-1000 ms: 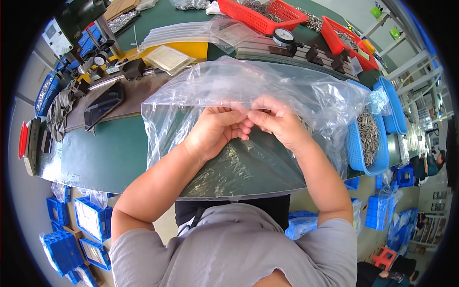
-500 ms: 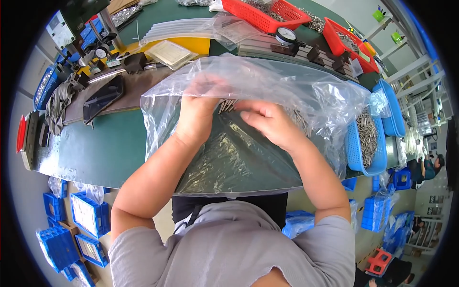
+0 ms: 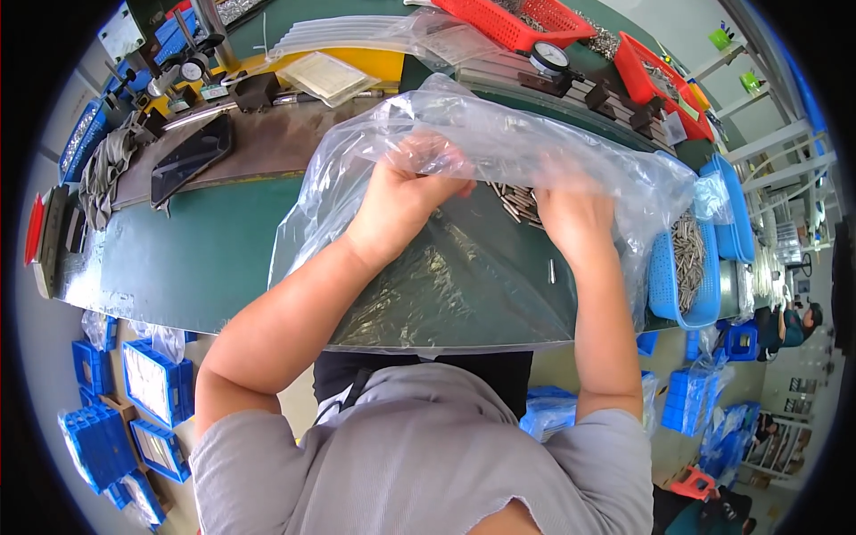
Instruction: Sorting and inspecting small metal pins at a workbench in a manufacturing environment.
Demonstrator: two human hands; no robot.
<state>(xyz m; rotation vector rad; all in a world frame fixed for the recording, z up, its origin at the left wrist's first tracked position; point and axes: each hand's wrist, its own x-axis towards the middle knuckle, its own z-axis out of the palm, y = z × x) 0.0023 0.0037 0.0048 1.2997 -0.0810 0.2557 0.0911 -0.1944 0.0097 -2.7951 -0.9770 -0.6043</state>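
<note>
Our hands work beneath the upper layer of a clear plastic bag [image 3: 499, 125], whose lower layer reaches the near edge of the green tabletop [image 3: 196, 259]. Leftward, we have bare surface up to the black phone [image 3: 192, 156]; rightward, the bag crowds a blue basket [image 3: 664, 287]. Our left hand [image 3: 421, 174] has half-curled fingers, and we cannot tell whether they grip anything. Film blurs our right hand [image 3: 575, 209], so its spread and hold are unclear. Metal pins [image 3: 515, 203] lie heaped between them; a single pin [image 3: 552, 271] sits near the right wrist. The blue basket holds similar pins; farther off, red baskets [image 3: 499, 34] contain small metal parts.
</note>
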